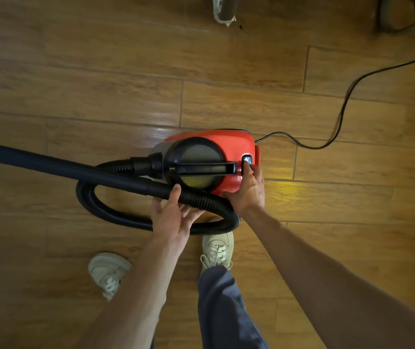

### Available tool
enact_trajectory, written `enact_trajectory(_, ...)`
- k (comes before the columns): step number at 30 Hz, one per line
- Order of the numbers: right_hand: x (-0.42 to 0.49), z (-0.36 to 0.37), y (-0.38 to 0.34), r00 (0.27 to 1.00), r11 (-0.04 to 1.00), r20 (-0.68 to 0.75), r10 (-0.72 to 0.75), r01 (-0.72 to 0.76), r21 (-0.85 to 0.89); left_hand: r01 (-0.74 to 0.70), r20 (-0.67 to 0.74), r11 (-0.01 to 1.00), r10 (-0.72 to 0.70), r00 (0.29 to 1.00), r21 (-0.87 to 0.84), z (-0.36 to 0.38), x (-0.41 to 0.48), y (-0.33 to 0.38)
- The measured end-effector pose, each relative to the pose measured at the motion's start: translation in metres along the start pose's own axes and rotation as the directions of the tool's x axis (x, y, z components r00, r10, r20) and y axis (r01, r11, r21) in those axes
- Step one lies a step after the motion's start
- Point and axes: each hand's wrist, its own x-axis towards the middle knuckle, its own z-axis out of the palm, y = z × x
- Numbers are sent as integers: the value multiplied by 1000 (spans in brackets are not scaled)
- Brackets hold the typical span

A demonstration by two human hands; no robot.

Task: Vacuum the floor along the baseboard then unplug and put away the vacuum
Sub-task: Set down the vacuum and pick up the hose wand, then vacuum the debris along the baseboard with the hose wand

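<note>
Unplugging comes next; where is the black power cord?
In the head view, the black power cord leaves the red canister vacuum at its right end, curving across the wooden floor toward the upper right.

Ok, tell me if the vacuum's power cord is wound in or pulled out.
Out. The black cord runs from the rear of the red vacuum across the floor, off the frame's right edge. Plugged in or not: cannot tell.

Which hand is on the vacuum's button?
The right hand: its fingers touch the dark button at the rear of the red vacuum. The left hand is at the black tube.
</note>
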Motion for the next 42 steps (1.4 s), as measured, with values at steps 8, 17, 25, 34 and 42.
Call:
enact_trajectory(8, -1, 4, -5, 998, 979, 57, -26, 37, -201, -4, -25, 1000, 5, 1000, 20, -6, 5, -3)
enact_trajectory(17, -3, 16, -4, 1000, 967, 24, -15, 21, -254, -14, -50, 998, 16, 999, 55, -11, 15, 3)
enact_trajectory(25, -11, -30, 1, 927, 959, -367, -73, 167, 229, -14, -40, 998, 17, 999, 67, -16, -10, 6)
enact_trajectory(34, -40, -34, -169, 816, 755, -76, -574, 563, 335, -61, -60, 994, 67, 996, 93, -25, -35, 14)
enact_trajectory(42, -77, 32, -220, 630, 733, 414, -657, 662, 156, -71, -47, 991, 77, 996, 117, -56, -57, 41)
